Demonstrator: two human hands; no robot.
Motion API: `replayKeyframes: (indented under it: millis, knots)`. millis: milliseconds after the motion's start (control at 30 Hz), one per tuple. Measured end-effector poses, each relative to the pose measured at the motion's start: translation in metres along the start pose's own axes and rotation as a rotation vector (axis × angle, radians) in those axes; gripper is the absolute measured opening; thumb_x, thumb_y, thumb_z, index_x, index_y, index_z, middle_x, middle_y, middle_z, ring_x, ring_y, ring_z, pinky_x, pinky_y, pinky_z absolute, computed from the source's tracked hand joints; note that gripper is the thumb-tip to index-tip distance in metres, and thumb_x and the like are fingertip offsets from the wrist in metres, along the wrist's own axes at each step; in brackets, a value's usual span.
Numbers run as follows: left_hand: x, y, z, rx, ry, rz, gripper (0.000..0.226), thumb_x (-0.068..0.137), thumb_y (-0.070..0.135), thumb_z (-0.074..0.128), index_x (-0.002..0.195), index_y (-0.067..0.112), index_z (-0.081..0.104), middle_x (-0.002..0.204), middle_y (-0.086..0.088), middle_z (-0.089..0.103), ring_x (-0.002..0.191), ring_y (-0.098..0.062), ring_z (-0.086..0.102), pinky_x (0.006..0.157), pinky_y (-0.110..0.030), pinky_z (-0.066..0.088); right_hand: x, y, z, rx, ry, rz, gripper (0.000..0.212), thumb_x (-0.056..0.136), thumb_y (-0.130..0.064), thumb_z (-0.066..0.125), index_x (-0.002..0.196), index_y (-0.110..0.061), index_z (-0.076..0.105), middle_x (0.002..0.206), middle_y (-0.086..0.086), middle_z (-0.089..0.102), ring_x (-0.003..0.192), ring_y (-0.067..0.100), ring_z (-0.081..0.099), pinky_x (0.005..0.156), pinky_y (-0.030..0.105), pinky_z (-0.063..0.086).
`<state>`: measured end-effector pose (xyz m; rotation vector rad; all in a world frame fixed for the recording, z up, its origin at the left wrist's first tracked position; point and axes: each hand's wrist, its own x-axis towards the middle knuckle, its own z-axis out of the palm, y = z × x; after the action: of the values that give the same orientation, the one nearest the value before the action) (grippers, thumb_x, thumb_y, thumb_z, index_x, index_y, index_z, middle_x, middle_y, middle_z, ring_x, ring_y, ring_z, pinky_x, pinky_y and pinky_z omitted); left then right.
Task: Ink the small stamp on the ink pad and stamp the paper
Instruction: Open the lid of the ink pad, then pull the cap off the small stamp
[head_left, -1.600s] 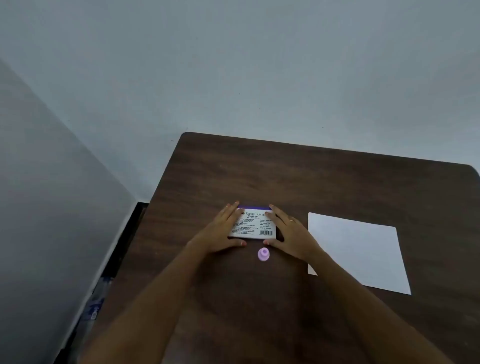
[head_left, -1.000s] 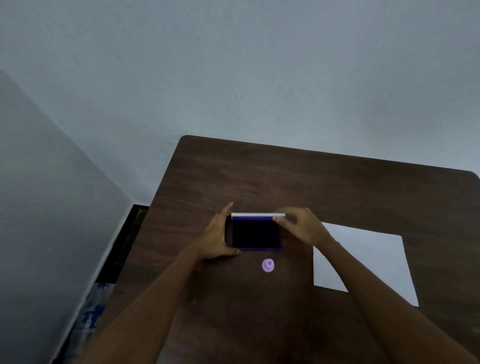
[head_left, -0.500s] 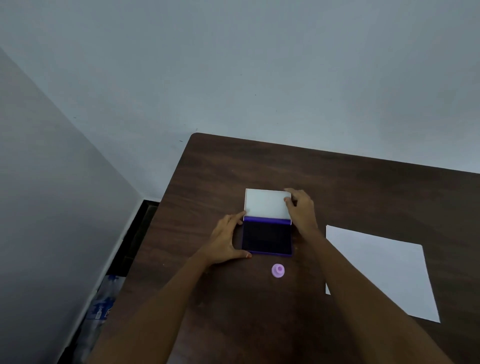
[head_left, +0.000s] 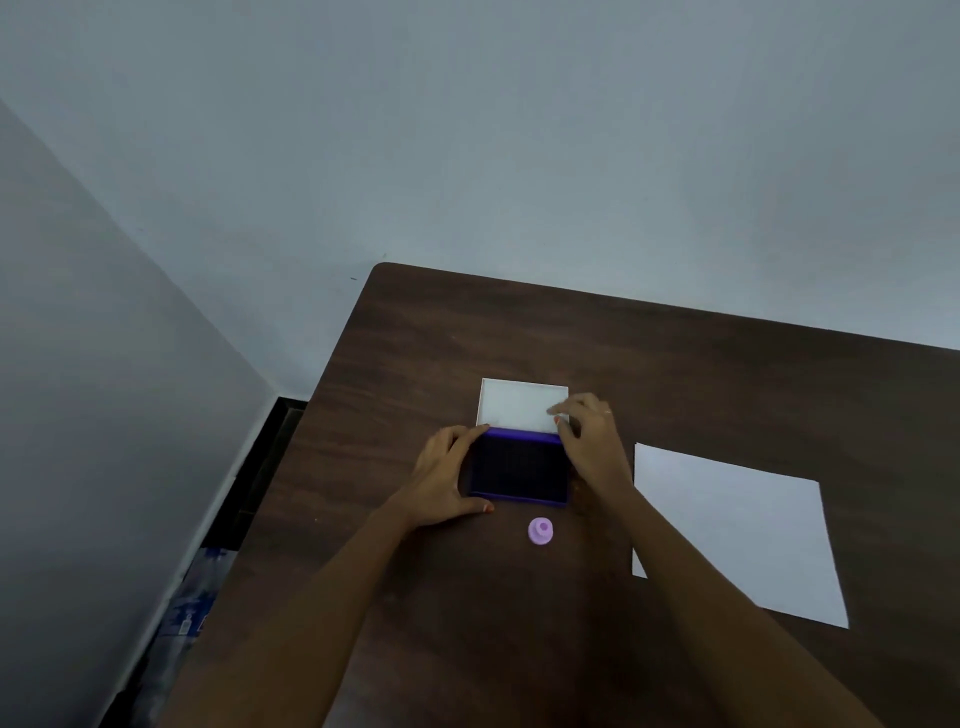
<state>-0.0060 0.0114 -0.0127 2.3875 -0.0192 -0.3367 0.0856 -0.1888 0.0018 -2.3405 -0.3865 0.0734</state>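
The purple ink pad (head_left: 519, 473) lies open on the dark wooden table (head_left: 467, 338), its dark inked face up and its white lid (head_left: 519, 408) folded flat behind it. My left hand (head_left: 447, 478) grips the pad's left side, thumb at the front corner and fingers at the back. At the lid's near right corner, the fingertips of my right hand (head_left: 592, 441) pinch its edge. The small lilac stamp (head_left: 541, 531) stands untouched just in front of the pad. The white paper (head_left: 737, 530) lies flat to the right, partly under my right forearm.
The table's left edge runs close to a grey wall, with a narrow dark gap between them. Plastic bottles (head_left: 192, 613) lie on the floor in that gap. A plain wall rises behind the table.
The pad was closed under both hands. My right hand swung the lid up and back until it lay flat. My left hand stayed on the pad's left side.
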Motion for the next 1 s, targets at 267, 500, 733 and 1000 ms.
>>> replayKeyframes:
  millis: [267, 500, 733, 1000]
  knots:
    - [-0.023, 0.017, 0.013, 0.152, 0.112, 0.031, 0.085, 0.069, 0.038, 0.072, 0.137, 0.033, 0.021, 0.144, -0.003, 0.025, 0.136, -0.022, 0.015, 0.113, -0.042, 0.012, -0.074, -0.010, -0.013, 0.083, -0.306, -0.125, 0.012, 0.085, -0.020, 0.059, 0.092, -0.013, 0.064, 0.095, 0.007, 0.064, 0.084, 0.013, 0.056, 0.075, 0.029, 0.050]
    - [-0.047, 0.034, 0.034, 0.134, 0.061, 0.064, 0.064, 0.076, 0.032, 0.066, 0.131, 0.031, 0.034, 0.141, 0.000, 0.032, 0.134, -0.017, 0.021, 0.103, -0.030, 0.010, -0.105, 0.000, -0.003, 0.002, -0.384, -0.085, 0.028, 0.087, -0.028, 0.057, 0.112, -0.016, 0.055, 0.117, 0.002, 0.057, 0.102, 0.011, 0.050, 0.085, 0.016, 0.036]
    - [-0.053, 0.050, 0.046, 0.071, 0.097, 0.065, 0.053, 0.078, 0.029, 0.066, 0.126, 0.022, 0.044, 0.135, -0.002, 0.040, 0.122, -0.016, 0.034, 0.100, -0.027, 0.025, -0.102, -0.011, -0.003, 0.136, -0.306, 0.000, 0.010, 0.083, -0.011, 0.060, 0.092, -0.008, 0.063, 0.101, 0.015, 0.063, 0.093, 0.025, 0.058, 0.073, 0.015, 0.036]
    - [-0.053, 0.065, 0.042, -0.327, 0.140, 0.004, 0.034, 0.077, 0.012, 0.069, 0.110, 0.010, 0.061, 0.109, -0.011, 0.068, 0.090, -0.005, 0.058, 0.073, -0.001, 0.044, -0.100, -0.030, -0.011, 0.370, -0.258, 0.076, 0.012, 0.082, -0.002, 0.058, 0.090, -0.008, 0.066, 0.097, 0.019, 0.067, 0.086, 0.024, 0.060, 0.072, 0.021, 0.044]
